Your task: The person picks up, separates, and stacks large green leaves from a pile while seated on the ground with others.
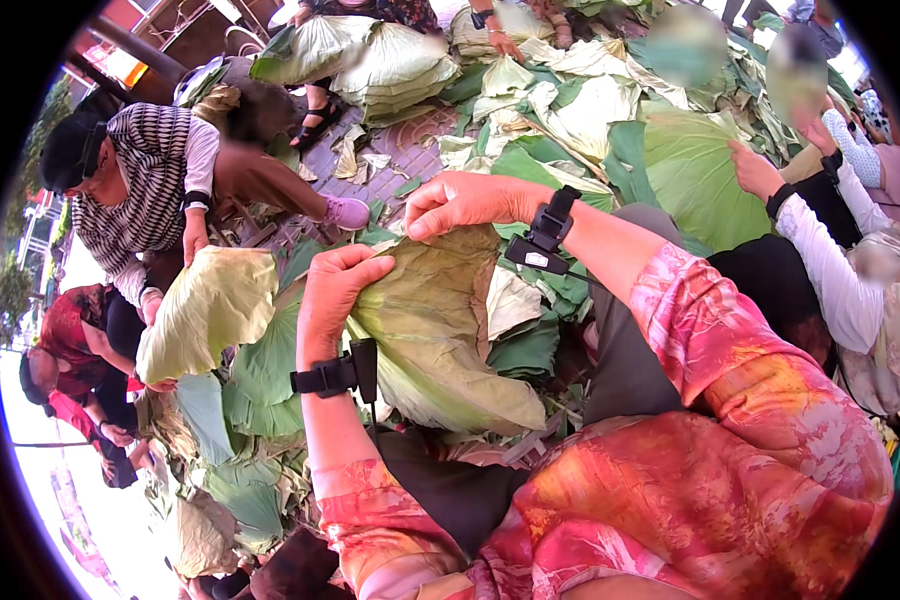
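Observation:
A large dried lotus leaf [440, 350], yellow-green with a brown upper part, hangs from my two hands in front of my knees. My left hand [338, 290] pinches its upper left edge between thumb and fingers. At the top edge, my right hand [470, 205] is closed with thumb and fingertips on the leaf's rim. Both wrists wear black straps with small devices. Green lotus leaves [265, 375] lie beside my left forearm, and a pale dry leaf piece [512, 300] sits just right of the held leaf.
A heap of green and pale leaves [580, 110] spreads over the paved ground [405, 150] ahead. At the left, a person in a striped top holds a pale leaf [210, 315]. On the right, another person's hand grips a big green leaf [700, 170]. A leaf stack [395, 75] stands at the back.

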### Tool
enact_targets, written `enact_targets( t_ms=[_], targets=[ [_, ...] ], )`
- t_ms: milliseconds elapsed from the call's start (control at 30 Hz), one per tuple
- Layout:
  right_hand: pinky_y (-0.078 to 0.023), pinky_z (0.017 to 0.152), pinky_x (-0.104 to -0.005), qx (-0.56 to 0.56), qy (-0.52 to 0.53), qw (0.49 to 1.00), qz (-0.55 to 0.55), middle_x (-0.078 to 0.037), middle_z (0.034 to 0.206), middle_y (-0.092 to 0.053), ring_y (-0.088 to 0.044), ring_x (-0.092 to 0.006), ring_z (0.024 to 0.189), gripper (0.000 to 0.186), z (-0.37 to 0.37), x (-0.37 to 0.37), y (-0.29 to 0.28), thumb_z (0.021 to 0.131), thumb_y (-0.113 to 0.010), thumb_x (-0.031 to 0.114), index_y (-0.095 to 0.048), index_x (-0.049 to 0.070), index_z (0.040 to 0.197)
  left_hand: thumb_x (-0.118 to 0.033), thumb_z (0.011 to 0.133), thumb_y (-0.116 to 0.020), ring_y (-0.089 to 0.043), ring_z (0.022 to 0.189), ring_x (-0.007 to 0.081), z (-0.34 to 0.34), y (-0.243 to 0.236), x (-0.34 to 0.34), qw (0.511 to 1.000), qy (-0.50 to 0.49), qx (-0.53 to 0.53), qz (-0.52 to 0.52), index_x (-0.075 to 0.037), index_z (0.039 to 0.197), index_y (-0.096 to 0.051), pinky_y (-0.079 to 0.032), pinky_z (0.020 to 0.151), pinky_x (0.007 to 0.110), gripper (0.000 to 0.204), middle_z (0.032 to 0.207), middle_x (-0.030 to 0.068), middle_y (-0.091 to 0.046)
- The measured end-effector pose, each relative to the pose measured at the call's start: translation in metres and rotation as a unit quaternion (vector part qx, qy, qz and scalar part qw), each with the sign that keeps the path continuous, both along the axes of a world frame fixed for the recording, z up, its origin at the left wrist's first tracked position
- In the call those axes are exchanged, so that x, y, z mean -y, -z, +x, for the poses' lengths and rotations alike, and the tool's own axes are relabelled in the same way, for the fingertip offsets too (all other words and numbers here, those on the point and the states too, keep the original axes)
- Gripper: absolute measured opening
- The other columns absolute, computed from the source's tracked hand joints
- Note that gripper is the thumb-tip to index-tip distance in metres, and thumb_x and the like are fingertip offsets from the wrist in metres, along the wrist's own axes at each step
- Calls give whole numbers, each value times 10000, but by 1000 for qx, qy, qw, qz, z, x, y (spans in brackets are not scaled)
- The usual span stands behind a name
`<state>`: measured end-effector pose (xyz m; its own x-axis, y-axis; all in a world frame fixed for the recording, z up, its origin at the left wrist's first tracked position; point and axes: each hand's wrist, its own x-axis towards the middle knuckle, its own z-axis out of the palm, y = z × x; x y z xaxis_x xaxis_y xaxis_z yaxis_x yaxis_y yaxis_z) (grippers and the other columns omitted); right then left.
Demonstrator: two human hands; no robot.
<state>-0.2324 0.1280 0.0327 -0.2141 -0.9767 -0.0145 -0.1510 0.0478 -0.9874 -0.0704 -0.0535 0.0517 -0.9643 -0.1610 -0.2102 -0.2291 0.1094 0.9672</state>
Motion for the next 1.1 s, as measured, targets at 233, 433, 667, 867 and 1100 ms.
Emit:
enact_targets(
  t_ms=[233,433,667,867,1100],
  targets=[
    [-424,681,-261,-105,21,994,-28,4,735,-605,-517,-82,705,230,-8,4,9,840,-649,271,-661,42,855,-114,803,-683,-496,593,16,-10,0,-4,1000,7,19,-9,-35,751,-670,-381,558,189,95,658,-63,-586],
    [-399,636,-250,-66,21,997,-32,31,683,-570,-478,-58,668,182,4,7,12,837,-650,220,-647,39,825,-115,798,-687,-508,600,20,-6,-1,-5,999,12,29,-12,-32,766,-682,-391,562,190,89,673,-54,-605],
    [-395,640,-237,-21,60,998,-28,46,688,-569,-465,-40,682,168,6,8,11,829,-663,174,-644,14,782,-99,778,-705,-484,579,9,-8,-3,-9,998,16,51,20,-35,710,-668,-376,530,190,100,648,-69,-583],
    [-365,597,-246,29,102,994,14,46,647,-545,-442,-47,645,158,7,8,15,799,-686,174,-656,26,751,-103,802,-679,-544,597,30,-11,2,-5,996,53,64,14,-22,817,-692,-417,558,193,83,710,-31,-638],
    [-387,616,-272,-26,144,989,37,-5,647,-573,-472,-84,652,201,2,9,24,771,-686,207,-669,8,758,-97,800,-685,-560,604,41,-17,14,-5,996,37,67,38,-8,828,-693,-433,565,201,93,725,-14,-650]
  ],
)
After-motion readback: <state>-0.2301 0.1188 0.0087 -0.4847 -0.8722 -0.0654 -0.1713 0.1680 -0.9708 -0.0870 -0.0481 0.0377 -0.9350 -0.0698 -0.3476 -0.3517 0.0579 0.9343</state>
